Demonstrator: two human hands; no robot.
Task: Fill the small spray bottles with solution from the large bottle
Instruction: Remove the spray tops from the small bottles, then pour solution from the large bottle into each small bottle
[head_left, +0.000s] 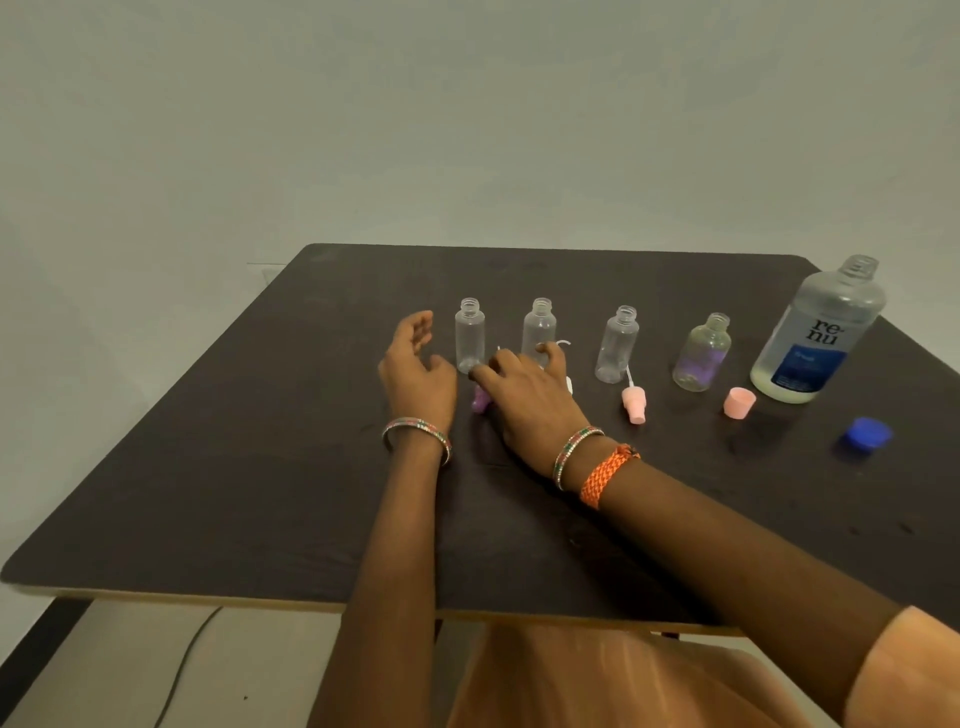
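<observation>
your left hand is hanging relaxed, holding nothing; your right hand is reaching, fingers spread, at the purple sprayer, six o'clock of the small bottles.

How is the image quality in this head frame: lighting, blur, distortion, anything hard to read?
Head view: dim, flat light with soft shadows and no harsh glare; the right hand is slightly motion-blurred over a purple spray cap; wide-angle distortion tilts the large bottle and bends the table edges; the clear small bottles show little contrast, so fill levels are hard to judge.
</observation>
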